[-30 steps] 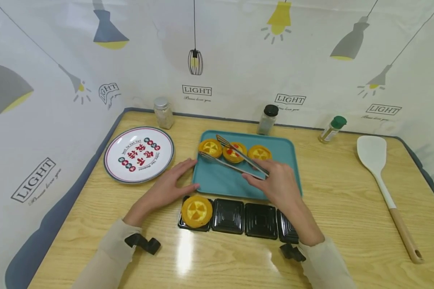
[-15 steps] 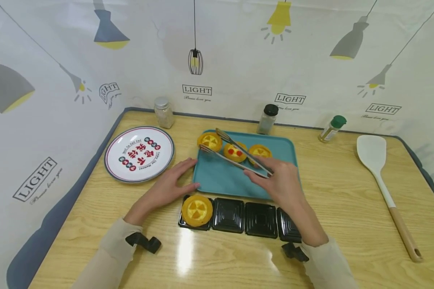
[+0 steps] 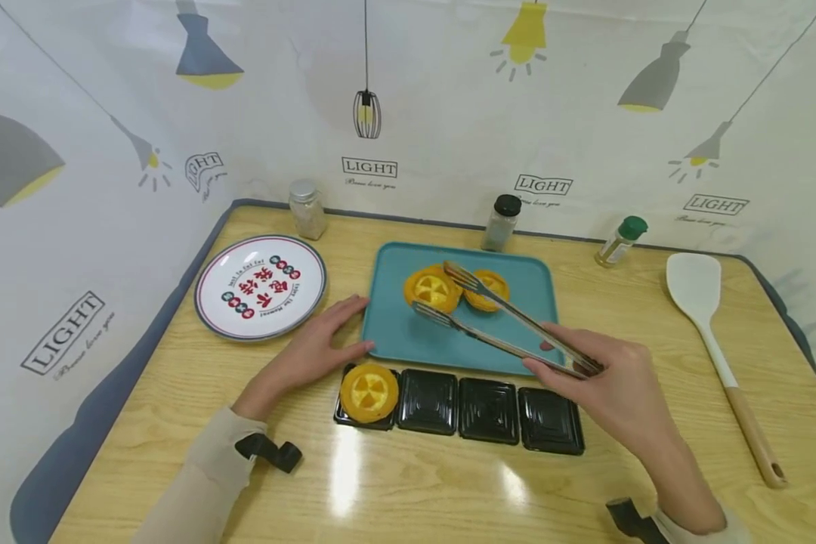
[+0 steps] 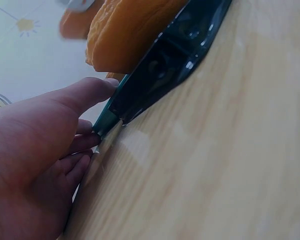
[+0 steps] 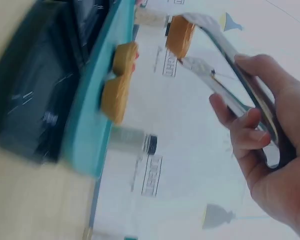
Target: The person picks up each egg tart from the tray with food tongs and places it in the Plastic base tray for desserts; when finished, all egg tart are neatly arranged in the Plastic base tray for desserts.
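My right hand [image 3: 625, 393] grips metal tongs [image 3: 527, 321], whose tips pinch an egg tart [image 3: 431, 293] above the teal tray [image 3: 408, 340]. In the right wrist view, that lifted tart [image 5: 180, 37] hangs clear of the tray. A red-topped tart [image 5: 124, 57] and another tart [image 3: 493, 285] sit on the tray; the lifted one hides the red-topped tart in the head view. My left hand [image 3: 313, 344] rests at the tray's left edge, fingertips touching it. One egg tart [image 3: 369, 393] sits in the leftmost black square holder [image 3: 389, 425].
More black holders [image 3: 488, 409] line the tray's near side. A white printed plate [image 3: 211, 291] lies left. Behind stand a silver-capped jar [image 3: 307, 211], a black-capped jar [image 3: 501, 223] and a green-capped bottle [image 3: 620, 242]. A white spatula [image 3: 697, 291] with wooden handle lies right.
The tongs have closed on the far-left tart and lifted it off the tray. My right hand has moved right and nearer with it. My left hand has stayed at the tray's edge.
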A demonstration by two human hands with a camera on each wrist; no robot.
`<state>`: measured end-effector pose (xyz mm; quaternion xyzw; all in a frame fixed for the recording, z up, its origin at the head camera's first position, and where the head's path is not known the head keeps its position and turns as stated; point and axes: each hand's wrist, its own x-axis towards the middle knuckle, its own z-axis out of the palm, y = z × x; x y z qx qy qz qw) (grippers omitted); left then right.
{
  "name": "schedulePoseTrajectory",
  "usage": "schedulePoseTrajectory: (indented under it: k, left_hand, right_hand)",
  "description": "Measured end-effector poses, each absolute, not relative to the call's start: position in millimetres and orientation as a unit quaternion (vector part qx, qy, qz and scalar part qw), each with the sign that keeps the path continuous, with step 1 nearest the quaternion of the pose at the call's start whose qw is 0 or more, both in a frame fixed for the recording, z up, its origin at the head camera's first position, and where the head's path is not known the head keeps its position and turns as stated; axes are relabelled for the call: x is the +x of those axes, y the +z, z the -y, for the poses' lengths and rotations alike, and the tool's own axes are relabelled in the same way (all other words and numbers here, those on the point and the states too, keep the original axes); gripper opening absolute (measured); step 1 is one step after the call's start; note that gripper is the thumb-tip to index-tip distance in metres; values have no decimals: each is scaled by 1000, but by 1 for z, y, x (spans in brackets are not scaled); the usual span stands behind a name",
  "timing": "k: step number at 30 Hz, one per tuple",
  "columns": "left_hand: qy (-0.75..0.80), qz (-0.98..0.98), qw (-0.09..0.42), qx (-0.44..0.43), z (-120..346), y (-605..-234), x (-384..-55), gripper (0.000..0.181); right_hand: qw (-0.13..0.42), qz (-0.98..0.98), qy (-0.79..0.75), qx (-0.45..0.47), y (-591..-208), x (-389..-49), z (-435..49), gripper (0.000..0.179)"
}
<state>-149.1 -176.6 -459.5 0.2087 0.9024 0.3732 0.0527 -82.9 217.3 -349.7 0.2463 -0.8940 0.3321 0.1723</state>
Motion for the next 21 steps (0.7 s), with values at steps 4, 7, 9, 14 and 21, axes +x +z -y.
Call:
schedulePoseTrajectory:
  k: [4, 7, 9, 14, 21]
  left_hand:
    - [372, -903, 54, 207, 176, -459, -148, 77]
    - [370, -904, 54, 206, 176, -460, -148, 77]
    - [368, -905, 53, 207, 177, -460, -149, 77]
    - [368, -905, 50, 208, 177, -461, -149, 77]
    - [369, -904, 52, 211, 175, -462, -150, 76]
  right_hand:
    - [137, 895, 344, 248, -353, -58, -238, 47]
    - [110, 895, 342, 264, -356, -44, -247, 51]
    - [97, 892, 343, 277, -358, -37, -251, 52]
    - [85, 890, 341, 290, -364, -27, -254, 50]
    - [77, 889, 345, 292, -374, -22, -255, 49]
